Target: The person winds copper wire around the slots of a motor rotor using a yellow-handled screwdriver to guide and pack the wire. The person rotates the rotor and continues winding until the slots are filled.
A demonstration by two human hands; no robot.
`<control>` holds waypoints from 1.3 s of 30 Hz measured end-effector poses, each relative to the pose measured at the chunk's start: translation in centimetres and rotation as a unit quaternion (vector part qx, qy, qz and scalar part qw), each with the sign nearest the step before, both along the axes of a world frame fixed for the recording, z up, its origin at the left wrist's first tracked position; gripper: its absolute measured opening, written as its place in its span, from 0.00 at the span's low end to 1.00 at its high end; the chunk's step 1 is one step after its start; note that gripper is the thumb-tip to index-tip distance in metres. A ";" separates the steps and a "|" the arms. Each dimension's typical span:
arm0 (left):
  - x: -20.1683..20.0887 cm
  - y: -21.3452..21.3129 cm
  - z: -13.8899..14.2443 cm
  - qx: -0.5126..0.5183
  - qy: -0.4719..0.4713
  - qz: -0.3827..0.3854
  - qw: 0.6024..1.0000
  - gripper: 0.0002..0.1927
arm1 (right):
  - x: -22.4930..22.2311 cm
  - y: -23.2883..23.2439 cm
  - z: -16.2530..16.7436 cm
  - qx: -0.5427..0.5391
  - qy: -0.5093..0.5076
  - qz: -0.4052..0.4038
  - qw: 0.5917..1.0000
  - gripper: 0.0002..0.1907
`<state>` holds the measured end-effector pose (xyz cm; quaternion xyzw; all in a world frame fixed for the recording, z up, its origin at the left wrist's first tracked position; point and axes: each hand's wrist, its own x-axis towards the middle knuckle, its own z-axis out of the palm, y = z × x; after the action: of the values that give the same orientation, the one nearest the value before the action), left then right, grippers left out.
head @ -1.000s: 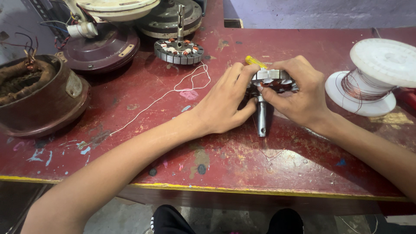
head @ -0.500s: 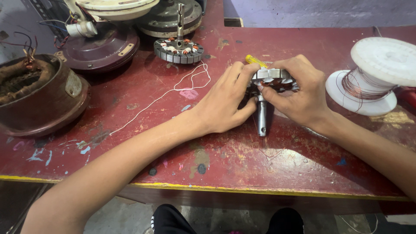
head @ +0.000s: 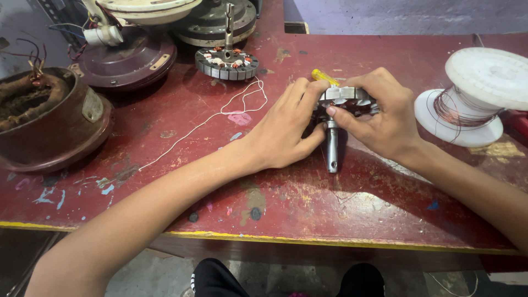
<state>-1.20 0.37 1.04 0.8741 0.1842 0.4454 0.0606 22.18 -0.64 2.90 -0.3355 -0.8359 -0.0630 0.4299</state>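
- Holding a small motor stator (head: pixel 345 96) w/ both hands, approx. desk (head: pixel 308 203) centre, a bit toward 1 o'clock.
- Left hand (head: pixel 283 129): grip pressed together on stator's 9 o'clock side, thumb under, fingers over the top edge.
- Right hand (head: pixel 385 118): grip pinching stator from 3 o'clock, thumb tip at the shaft's upper end.
- Steel shaft (head: pixel 332 148) sticking out of stator core, lying flat or nearly so on desk; long axis approx. 12–6, free end toward 6 o'clock, i.e. toward the wearer. Stator disc face: tilt hard to tell, mostly hidden by fingers.
- Yellow screwdriver handle (head: pixel 324 77) just behind stator at 12 o'clock, partly hidden; touching or not, can't tell.
- Risks, as judgement only:
  - stator rolling on its shaft if either grip loosens, since a round shaft gives little resting area;
  - fingertips nicking on lamination edges or slots while pressing;
  - fine winding wire, if any inside, kinking or snapping under thumb pressure; not visible enough to confirm.
  - loose white string (head: pixel 220 113) at 10 o'clock snagging on left wrist w/ a wide sweep.
- Nearby: white spool of copper wire (head: pixel 473 99) at 3 o'clock, well apart; second wound stator (head: pixel 226 61) upright at 11 o'clock; brown motor housing (head: pixel 49 121) at 9 o'clock.
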 end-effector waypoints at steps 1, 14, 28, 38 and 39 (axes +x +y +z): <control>0.0 0.0 0.0 0.001 0.000 0.000 1.000 0.30 | 0.0 0.0 0.1 -0.003 -0.002 -0.002 1.000 0.18; -0.1 0.0 0.0 0.004 -0.001 -0.003 1.000 0.30 | -0.2 0.1 0.2 -0.021 0.020 -0.008 1.000 0.17; -0.1 0.0 0.1 0.003 0.004 0.002 1.000 0.30 | -0.5 -0.3 0.4 -0.037 0.035 0.004 0.999 0.18; -0.1 0.1 0.0 0.000 0.002 0.002 1.000 0.30 | -0.3 -0.2 0.6 -0.076 0.040 0.020 0.996 0.19; -0.1 0.1 0.0 0.000 0.002 0.003 1.000 0.30 | -0.2 -0.1 0.6 -0.077 0.040 0.024 0.996 0.19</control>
<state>-1.31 0.46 1.03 0.8747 0.1865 0.4436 0.0587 22.01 -0.74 3.51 -0.3495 -0.8284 0.0252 0.4370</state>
